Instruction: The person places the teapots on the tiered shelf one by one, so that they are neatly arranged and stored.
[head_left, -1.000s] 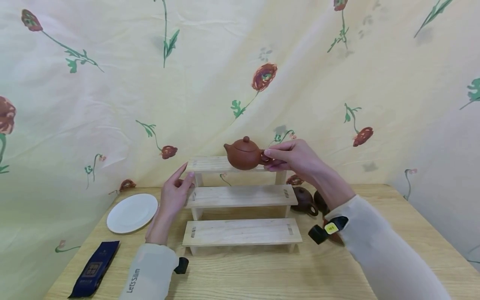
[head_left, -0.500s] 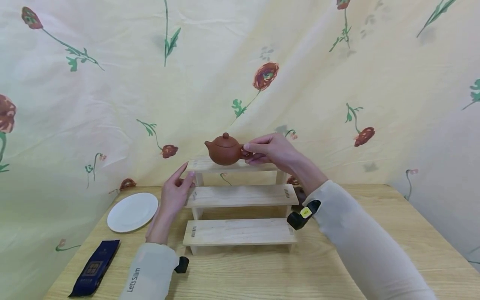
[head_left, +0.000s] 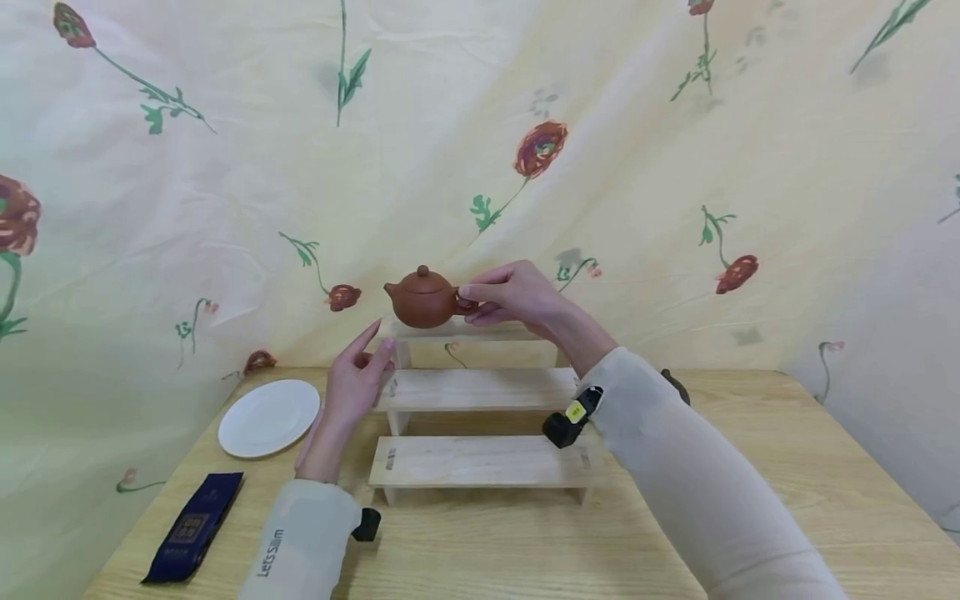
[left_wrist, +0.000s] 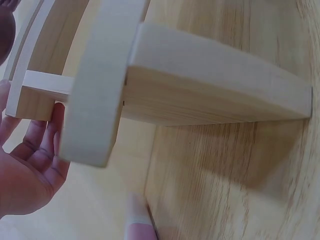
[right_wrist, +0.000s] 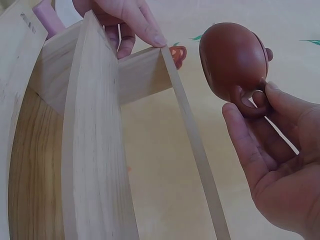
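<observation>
My right hand (head_left: 517, 296) pinches the handle of a reddish-brown clay teapot (head_left: 422, 300) between thumb and fingers. The teapot is upright, lid on and spout to the left, over the left part of the top board. In the right wrist view a gap shows between the teapot (right_wrist: 232, 60) and that board's edge (right_wrist: 192, 135). My left hand (head_left: 352, 379) grips the left end of a three-step wooden stand (head_left: 480, 389) at its top board. Seen from the left wrist, the left hand's fingers (left_wrist: 45, 140) curl in behind the board end.
Left of the stand lies a white plate (head_left: 268, 418), with a dark blue packet (head_left: 191, 529) nearer the front. A dark rounded object (head_left: 677, 386) shows partly behind my right forearm. Beside the stand is a pink tube-like thing (right_wrist: 48, 17). Flowered cloth (head_left: 637, 167) hangs behind the table.
My right hand has carried the teapot leftward along the top board, from right of its middle to near its left end. The left hand keeps its place on the stand.
</observation>
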